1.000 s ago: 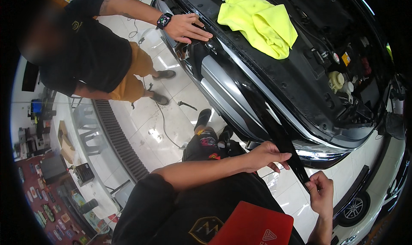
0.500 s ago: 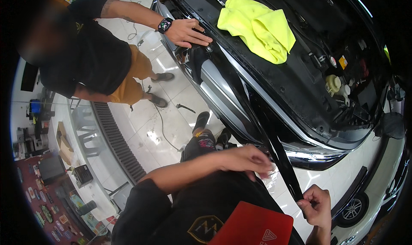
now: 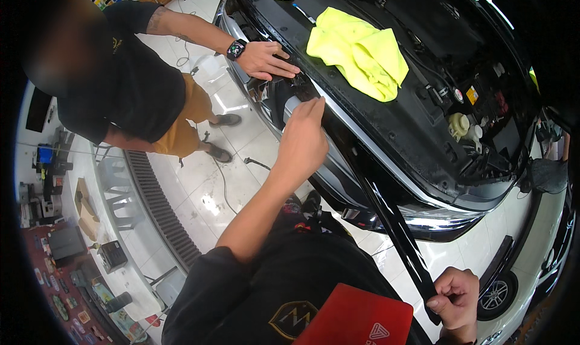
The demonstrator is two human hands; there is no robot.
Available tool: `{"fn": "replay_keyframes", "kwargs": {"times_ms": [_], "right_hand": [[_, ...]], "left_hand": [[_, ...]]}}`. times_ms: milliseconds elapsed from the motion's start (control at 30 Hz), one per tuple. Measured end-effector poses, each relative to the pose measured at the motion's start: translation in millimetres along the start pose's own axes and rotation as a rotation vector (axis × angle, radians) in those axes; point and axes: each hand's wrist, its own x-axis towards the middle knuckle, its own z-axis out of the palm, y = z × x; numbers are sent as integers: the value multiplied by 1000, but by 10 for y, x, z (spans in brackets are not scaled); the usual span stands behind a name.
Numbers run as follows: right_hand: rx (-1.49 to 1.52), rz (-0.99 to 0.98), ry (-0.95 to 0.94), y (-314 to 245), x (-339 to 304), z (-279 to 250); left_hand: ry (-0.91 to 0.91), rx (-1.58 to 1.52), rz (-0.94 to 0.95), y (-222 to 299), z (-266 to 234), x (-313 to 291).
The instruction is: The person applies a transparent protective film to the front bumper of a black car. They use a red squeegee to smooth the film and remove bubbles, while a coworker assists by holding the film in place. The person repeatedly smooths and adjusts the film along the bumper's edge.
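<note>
A long strip of glossy black film (image 3: 396, 227) stretches along the car's front edge and down toward me. Its near end is pinched in my right hand (image 3: 456, 297), thumb against curled fingers. My left hand (image 3: 305, 137) reaches across to the upper part of the strip, fingers bent and pressed together at the front trim. Whatever its fingertips hold, if anything, is hidden. Just beyond them, a co-worker's hand (image 3: 266, 61) lies flat on the front edge, close to the strip's far end.
A yellow-green cloth (image 3: 359, 52) lies crumpled on the black panel of the open engine bay. The co-worker (image 3: 139, 73) stands at the left. A cable (image 3: 225, 185) runs over the tiled floor. At left is a white table (image 3: 115, 248); a white car (image 3: 525, 254) stands at right.
My left hand has moved up and away from my body to the strip's upper part by the co-worker's hand. My right hand keeps the strip's end, slightly lower and farther right.
</note>
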Motion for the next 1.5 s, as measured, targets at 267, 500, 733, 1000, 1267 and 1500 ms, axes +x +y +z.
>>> {"fn": "replay_keyframes", "kwargs": {"times_ms": [267, 500, 733, 1000, 1267, 1500], "right_hand": [[8, 5, -16, -151, 58, 33], [22, 49, 67, -36, 28, -122], [-128, 219, -371, 81, 424, -419], [-130, -283, -208, 425, 2109, 554], [-166, -198, -221, -54, 2377, 977], [-72, -221, -224, -253, 2199, 1038]], "left_hand": [[-468, -1756, -998, 8, -32, -207], [-294, -1713, -1003, 195, -2, -240], [-259, -1773, -957, 116, 98, -376], [-93, -1693, -1005, 321, 81, -335], [-98, -1664, -1015, 240, 8, -447], [-143, -1714, -1022, 21, 31, -211]]}}
